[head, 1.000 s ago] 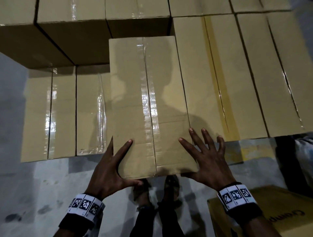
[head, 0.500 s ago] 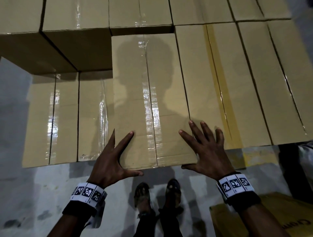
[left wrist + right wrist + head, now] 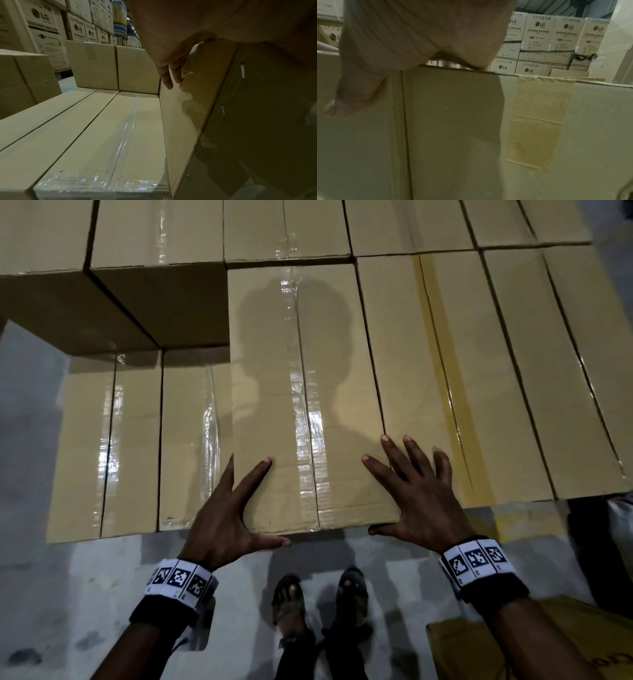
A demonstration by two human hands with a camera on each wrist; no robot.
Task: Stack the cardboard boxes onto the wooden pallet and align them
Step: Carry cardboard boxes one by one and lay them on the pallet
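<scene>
Head: box [image 3: 308, 392] sitting in the upper layer, flush w/ the tan-taped box [image 3: 445, 378] on its right and butting the rear row [image 3: 284, 231]. L of it the lower boxes [image 3: 137, 446] are showing, one layer down. Left hand [image 3: 227, 518] is gripping the box's near-L corner: forefinger on top, thumb along the front edge, other fingers down the L side. Right hand [image 3: 416, 498] is lying flat, fingers spread, across the seam btw box and tan-taped box, thumb hooked under the near-R corner. Feet [image 3: 320, 601] on the floor [image 3: 51, 594] below.

L wrist: fingers [image 3: 169, 75] are pressing straight against the box's side wall [image 3: 185, 108], box resting on the lower box [image 3: 109, 135].

R wrist: palm covering the top edge, thumb [image 3: 351, 97] down on the front face [image 3: 450, 135]. LG cartons [image 3: 553, 40] behind.
</scene>
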